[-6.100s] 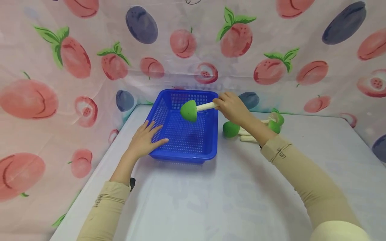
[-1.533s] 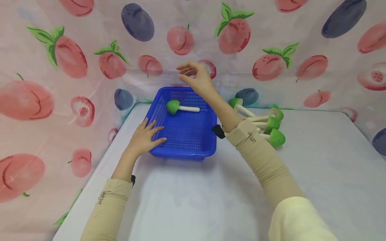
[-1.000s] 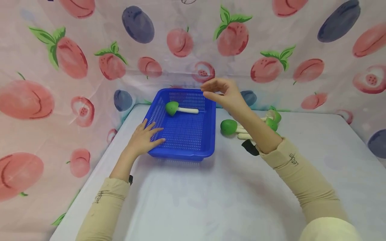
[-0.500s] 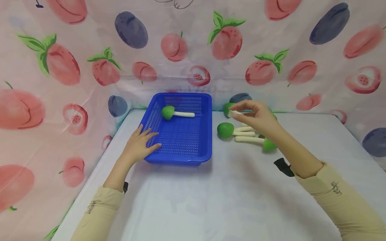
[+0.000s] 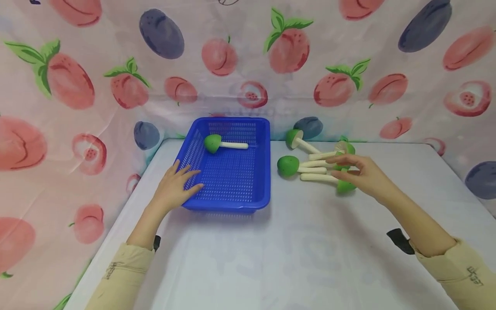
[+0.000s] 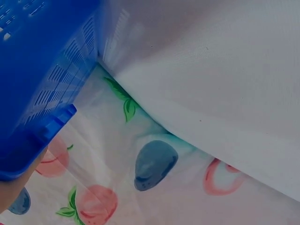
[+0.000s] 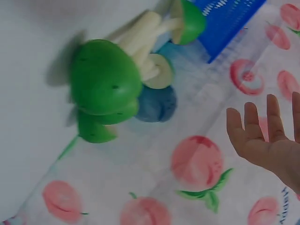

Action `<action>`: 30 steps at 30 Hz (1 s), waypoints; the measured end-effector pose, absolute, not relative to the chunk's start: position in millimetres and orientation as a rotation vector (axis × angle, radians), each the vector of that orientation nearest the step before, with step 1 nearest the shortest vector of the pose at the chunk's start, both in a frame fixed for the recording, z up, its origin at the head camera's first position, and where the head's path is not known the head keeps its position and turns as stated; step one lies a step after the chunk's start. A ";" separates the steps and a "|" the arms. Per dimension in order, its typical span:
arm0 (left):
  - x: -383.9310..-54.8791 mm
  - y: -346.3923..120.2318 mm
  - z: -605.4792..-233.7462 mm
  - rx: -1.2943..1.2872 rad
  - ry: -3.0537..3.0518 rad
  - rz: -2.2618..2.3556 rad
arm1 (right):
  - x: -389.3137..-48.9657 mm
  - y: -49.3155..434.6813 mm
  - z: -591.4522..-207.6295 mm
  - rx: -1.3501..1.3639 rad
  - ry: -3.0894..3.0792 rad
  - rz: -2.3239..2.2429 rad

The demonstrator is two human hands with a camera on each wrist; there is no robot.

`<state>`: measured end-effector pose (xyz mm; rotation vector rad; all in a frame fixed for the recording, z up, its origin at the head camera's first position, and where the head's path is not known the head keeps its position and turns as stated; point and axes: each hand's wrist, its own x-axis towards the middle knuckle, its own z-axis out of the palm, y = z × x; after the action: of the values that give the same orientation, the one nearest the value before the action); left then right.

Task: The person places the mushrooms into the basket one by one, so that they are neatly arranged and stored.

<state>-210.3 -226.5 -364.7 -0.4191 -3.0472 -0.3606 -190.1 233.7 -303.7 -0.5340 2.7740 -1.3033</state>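
While the left hand (image 5: 172, 189) lies spread on the blue basket (image 5: 224, 208), the right hand (image 5: 360, 175), thumb and fingers parted, hangs over green-capped mushrooms (image 5: 288, 166) on the worktop (image 5: 294, 258).
Only the head view shows the lone mushroom (image 5: 213, 143) inside; the left wrist view adds a slotted outer wall (image 6: 61, 79).

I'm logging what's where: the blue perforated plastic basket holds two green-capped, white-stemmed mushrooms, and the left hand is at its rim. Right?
Not quite: the blue perforated plastic basket holds only one green-capped, white-stemmed mushroom, as the head view shows. The left hand is at its rim, as you say.
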 end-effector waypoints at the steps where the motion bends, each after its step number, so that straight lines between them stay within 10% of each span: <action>1: -209.9 -226.8 -365.2 -0.419 -3.044 -0.359 | -189.6 238.1 -308.0 -0.508 2.780 -1.286; 30: -209.5 -227.2 -365.2 -0.429 -3.035 -0.374 | -231.1 298.7 -383.8 -0.532 2.865 -1.046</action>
<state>-209.5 -227.2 -365.2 -0.4287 -3.0348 -0.3737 -231.1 298.7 -383.8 -0.5322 2.8645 -1.0458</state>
